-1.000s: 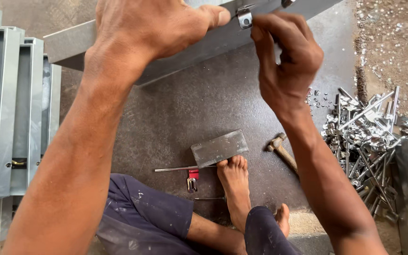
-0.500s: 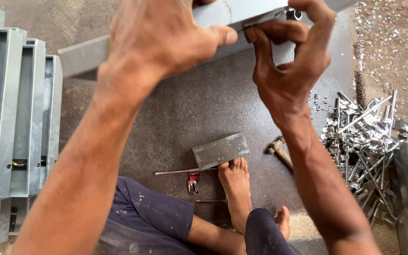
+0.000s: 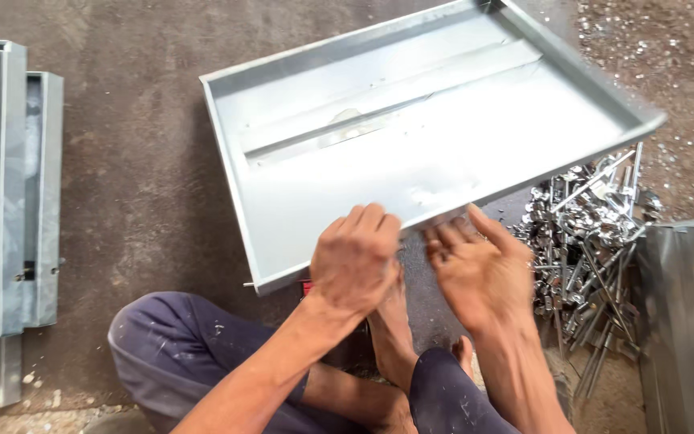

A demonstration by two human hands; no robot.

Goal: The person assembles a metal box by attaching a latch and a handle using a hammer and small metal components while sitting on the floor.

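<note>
the tray (image 3: pixel 411 153) is thin sheet metal, pale grey, smooth with a soft satin sheen and brighter glare on its floor; the stacked channels (image 3: pixel 2 193) at the side look like the same dull galvanised metal; the heap of rods and fittings (image 3: pixel 588 241) is bright, glossy metal; the floor (image 3: pixel 130 201) is rough, matt concrete; the trousers (image 3: pixel 178 345) are matt, dusty cloth

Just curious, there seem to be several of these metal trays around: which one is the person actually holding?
The large shallow tray tilted in the middle, with both hands, left hand and right hand, at its near edge. The other trays lie stacked on the floor at the left, untouched.
</note>
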